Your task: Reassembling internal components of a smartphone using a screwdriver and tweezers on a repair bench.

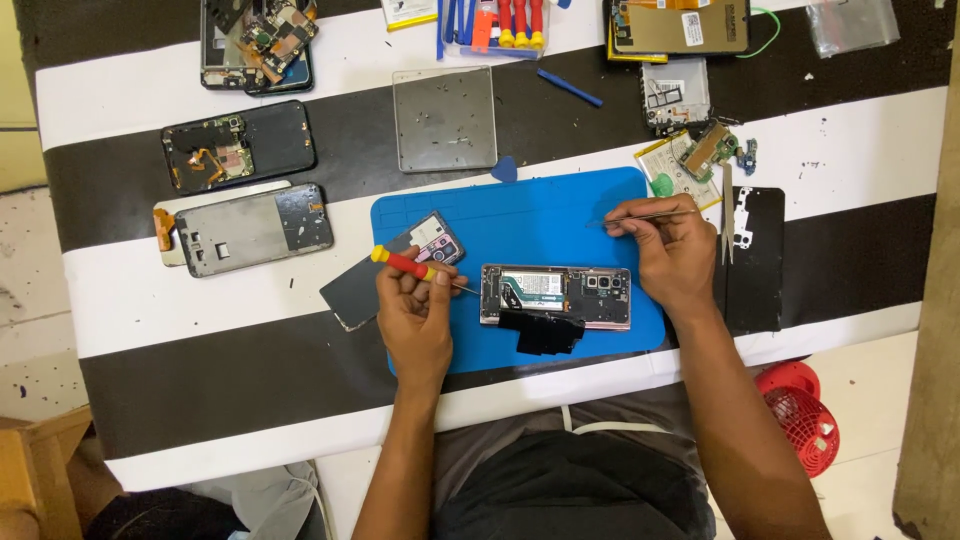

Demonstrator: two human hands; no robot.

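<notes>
Your left hand [415,310] grips the red-and-yellow screwdriver [412,266], tip at the opened phone [556,296] on the blue mat [520,215]. Right hand [670,250] pinches tweezers [640,216] beside it. Keep the driver vertical, press lightly, and keep the tweezers close for the screw.

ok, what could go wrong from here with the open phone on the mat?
1. The left hand holds the red-handled screwdriver tip at the edge of the opened phone; a slip could gouge the exposed board.
2. The tweezers in the right hand point over the blue mat; a small part could flick off unseen.
</notes>
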